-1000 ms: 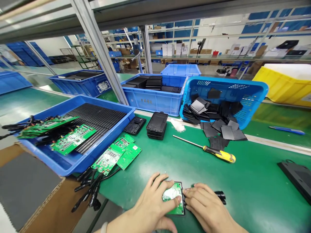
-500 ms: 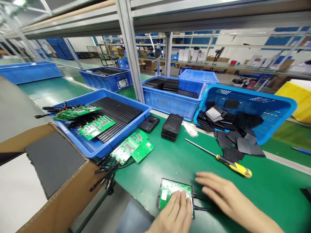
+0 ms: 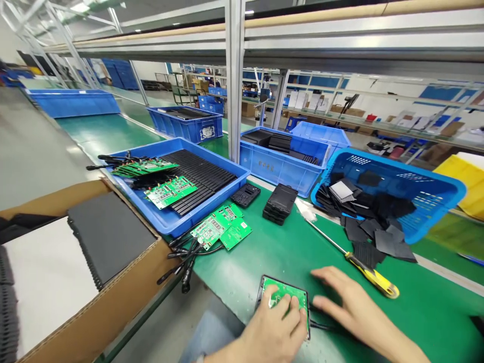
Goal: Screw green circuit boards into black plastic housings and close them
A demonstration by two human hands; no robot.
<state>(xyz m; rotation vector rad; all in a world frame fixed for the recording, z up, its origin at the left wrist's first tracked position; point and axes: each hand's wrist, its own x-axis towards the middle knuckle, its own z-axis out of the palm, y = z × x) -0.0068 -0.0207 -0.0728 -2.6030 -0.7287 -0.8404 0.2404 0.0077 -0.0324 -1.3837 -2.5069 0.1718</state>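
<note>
A green circuit board [image 3: 282, 288] lies in a black housing [image 3: 261, 285] near the table's front edge. On top of the board rests my left hand [image 3: 278, 322], its fingers apart and slightly bent, pressing on the surface. My right hand [image 3: 346, 302] is just right of the housing, thumb and fingers spread, beside the black cables [image 3: 320, 325] that leave the housing's right side. Nothing shows between the right fingers. Behind that hand lies a screwdriver [image 3: 372, 277] with a yellow and black handle.
Boards with cables [image 3: 212, 231] and stacked black housings [image 3: 280, 202] stand farther back. A blue tray [image 3: 170, 224] holds black parts and boards. A blue basket [image 3: 442, 199] with dark pads is at the right, a cardboard box [image 3: 124, 269] at the left. A metal post [image 3: 234, 80] rises behind.
The camera view has shifted, so the scene sits farther right. My left fingers have spread and bent on the board. My right hand stays beside the housing, its thumb and fingers farther apart.
</note>
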